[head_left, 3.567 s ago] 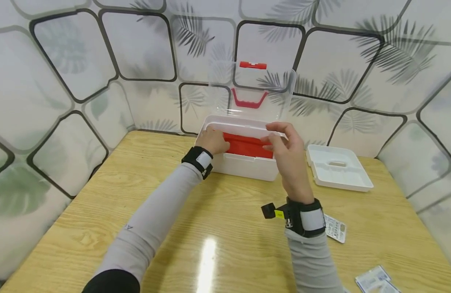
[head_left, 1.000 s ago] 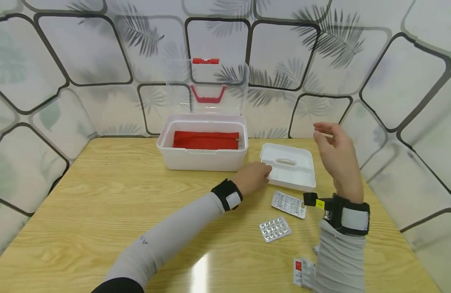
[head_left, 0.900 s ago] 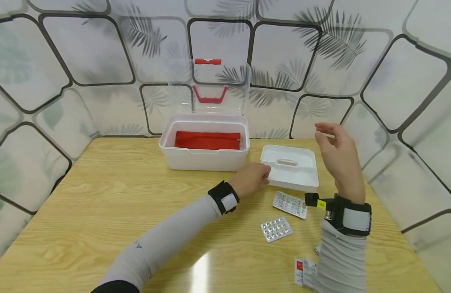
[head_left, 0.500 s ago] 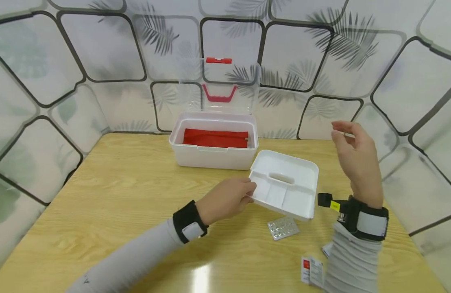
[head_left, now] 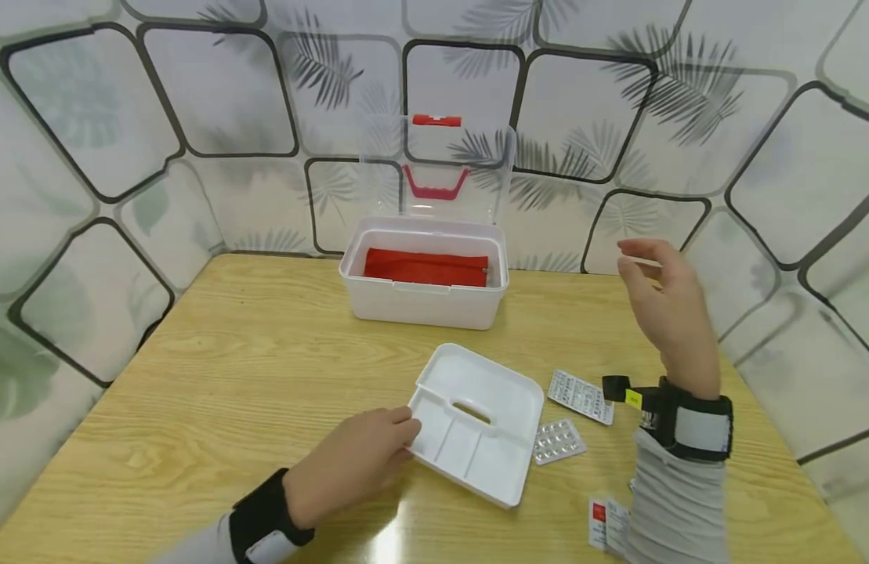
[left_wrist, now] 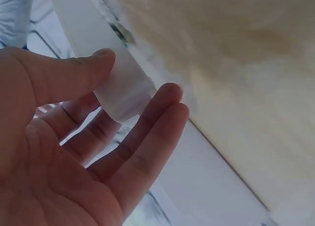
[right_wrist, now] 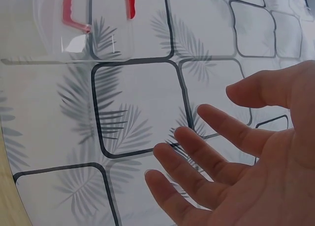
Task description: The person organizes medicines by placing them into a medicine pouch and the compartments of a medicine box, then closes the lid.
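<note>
My left hand (head_left: 360, 462) pinches the left edge of a white compartment tray (head_left: 501, 395), thumb on one side and fingers on the other. The tray has a slotted ridge across its middle and small divided sections; it slants over the near part of the table. In the left wrist view the tray's white wall (left_wrist: 123, 80) sits between thumb and fingers. My right hand (head_left: 670, 305) is raised at the right with relaxed fingers and holds nothing; the right wrist view shows its bare palm (right_wrist: 266, 186).
A white storage box (head_left: 420, 304) with a raised clear lid (head_left: 476, 205) stands at the back, a red pouch (head_left: 427, 267) inside. Right of the tray lie two blister packs, one nearer (head_left: 559, 441) and one farther (head_left: 581, 396). Small printed packets (head_left: 606, 523) lie by the right forearm.
My left hand left the box, took hold of the tray at the right and brought it left and nearer. My right hand moved from beside the box to the right and stays raised.
</note>
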### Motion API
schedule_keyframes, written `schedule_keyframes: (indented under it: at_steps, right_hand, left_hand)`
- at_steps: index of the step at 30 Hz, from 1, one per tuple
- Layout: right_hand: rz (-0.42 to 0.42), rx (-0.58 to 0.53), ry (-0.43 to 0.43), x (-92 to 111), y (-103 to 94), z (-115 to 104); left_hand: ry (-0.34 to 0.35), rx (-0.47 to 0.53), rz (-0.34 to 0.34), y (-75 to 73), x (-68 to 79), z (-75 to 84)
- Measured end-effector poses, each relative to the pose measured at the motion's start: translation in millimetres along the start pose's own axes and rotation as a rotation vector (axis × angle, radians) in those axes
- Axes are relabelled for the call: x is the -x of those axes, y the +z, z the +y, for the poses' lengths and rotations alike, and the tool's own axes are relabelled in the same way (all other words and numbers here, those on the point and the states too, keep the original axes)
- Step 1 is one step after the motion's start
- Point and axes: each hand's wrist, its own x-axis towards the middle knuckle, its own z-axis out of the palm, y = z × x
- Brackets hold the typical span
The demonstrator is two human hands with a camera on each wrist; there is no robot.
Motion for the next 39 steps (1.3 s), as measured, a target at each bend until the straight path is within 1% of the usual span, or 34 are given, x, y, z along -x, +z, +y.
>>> schedule_keyframes:
  at_steps: [2,5,8,11,13,16,20,22,23,25,28,31,32,33,36,39]
  right_hand:
    - [-0.011,-0.001,0.000,0,2.4,0]
    - [-0.016,0.004,-0.002,-1,5.0,-1]
    - [-0.026,0.010,0.005,-1,7.3,-3]
    - [-0.039,0.024,0.012,-1,10.1,-4]
    - [-0.048,0.028,0.008,-1,11.6,-4]
    - [-0.056,0.040,-0.003,-1,13.5,-5]
    - [-0.075,0.047,-0.014,-1,17.2,-6]
    - [-0.088,0.045,-0.017,-1,19.4,-6]
    - [-0.095,0.047,-0.016,-1,20.5,-6]
    - [-0.106,0.048,-0.018,-2,22.1,-6]
    - [-0.121,0.054,-0.014,-3,24.0,-5]
    - [-0.142,0.056,-0.014,-4,25.2,-5]
    - [-0.148,0.057,-0.014,-4,25.7,-5]
    - [-0.152,0.057,-0.016,-4,26.1,-5]
    - [-0.162,0.066,-0.015,-4,27.8,-6]
    - [-0.169,0.074,-0.018,-5,30.1,-7]
  left_hand:
    - [-0.035,0.000,0.037,-0.6,15.0,-7.7]
    - [-0.101,-0.003,0.071,-2.1,33.4,-19.6]
    - [-0.163,-0.020,0.082,-3.9,47.6,-29.5]
    - [-0.203,-0.043,0.094,-5.6,58.5,-36.3]
    - [-0.213,-0.060,0.104,-6.7,63.5,-39.0]
    - [-0.199,-0.092,0.111,-7.6,67.3,-40.8]
    - [-0.162,-0.129,0.089,-8.5,67.6,-41.8]
    - [-0.167,-0.116,0.076,-10.2,67.3,-42.3]
    - [-0.174,-0.102,0.069,-11.8,66.8,-42.9]
    - [-0.214,-0.069,0.044,-18.3,64.1,-44.3]
    - [-0.273,-0.025,0.045,-30.5,55.7,-51.4]
    - [-0.333,0.000,0.057,-43.3,40.9,-65.3]
    - [-0.345,0.010,0.071,-45.6,35.2,-71.4]
    - [-0.363,0.024,0.067,-48.0,28.6,-77.4]
    - [-0.434,0.054,0.023,-53.3,8.8,-93.6]
    - [-0.494,0.074,-0.049,-55.4,-8.5,-103.7]
